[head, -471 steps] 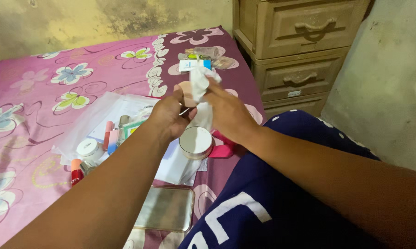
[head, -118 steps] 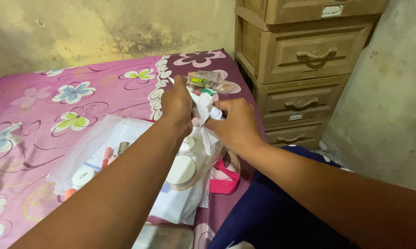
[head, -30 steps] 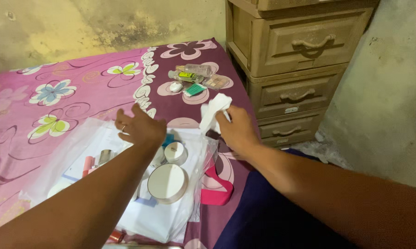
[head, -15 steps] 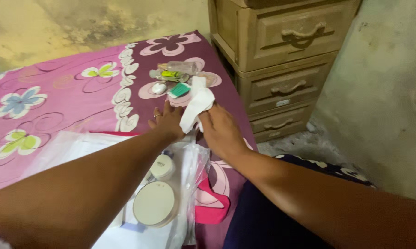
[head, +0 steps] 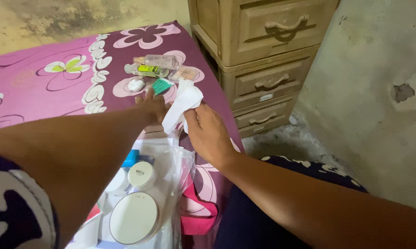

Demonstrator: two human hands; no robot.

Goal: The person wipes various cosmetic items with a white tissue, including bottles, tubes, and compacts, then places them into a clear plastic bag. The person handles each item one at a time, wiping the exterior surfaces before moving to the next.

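— Two hands are at work, and both are far over the pink flowered bedsheet (head: pixel 42 92). The left hand (head: pixel 153 107) reaches out with fingers spread quite wide, holding nothing; its fingertips are just beside the small green-capped item (head: pixel 161 85). The right hand (head: pixel 209 131) is closed on a white tissue (head: pixel 182 103), pinched between thumb and fingers.

— How should the step go, in your opinion?

— I think the left hand should take one item only and lift it clear before the tissue meets it. The items lie close together, so a wide sweep can push the clear bottles away. The tissue should stay folded thick in the right hand, so it wipes and does not tear.

— And the count, from left to right?

— Near, at the left, on the clear plastic bag (head: pixel 178 170): one large round white compact (head: pixel 133 217), one small white jar (head: pixel 141 174), one blue cap (head: pixel 131 157); other things there are half hidden, I cannot count them. Far, in the middle: one small white oval piece (head: pixel 136 85), one bottle with a yellow-green label (head: pixel 147 70), one clear bottle (head: pixel 158 60), one green-capped item, one pale palette (head: pixel 184 74). At the right: one wooden chest of drawers (head: pixel 263 46), three drawer fronts showing.
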